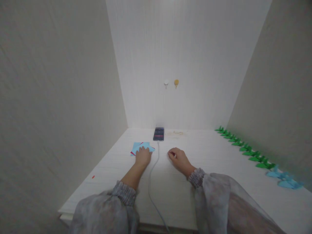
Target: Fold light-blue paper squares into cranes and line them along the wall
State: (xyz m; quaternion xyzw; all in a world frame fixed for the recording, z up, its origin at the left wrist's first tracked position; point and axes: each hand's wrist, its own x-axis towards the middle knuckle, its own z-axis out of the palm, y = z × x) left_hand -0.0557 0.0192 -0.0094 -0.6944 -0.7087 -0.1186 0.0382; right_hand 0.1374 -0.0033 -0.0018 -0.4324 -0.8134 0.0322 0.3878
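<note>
My left hand (143,156) lies on light blue paper sheets (136,146) left of the middle of the table, its fingers spread over them. Thin red edges show from among the sheets. To the right, my right hand (179,158) rests on the white tabletop with thumb and fingertips drawn together in a pinch. Whatever may be between those fingertips is hidden or too small to name. A white cable (149,183) runs between both hands up to a dark phone-like device (159,134).
Green folded paper figures (246,150) stand in a row along the right wall, with blue folded ones (289,182) nearest me. A small red scrap (93,176) lies at left. White (166,82) and yellow hooks (176,82) are on the back wall.
</note>
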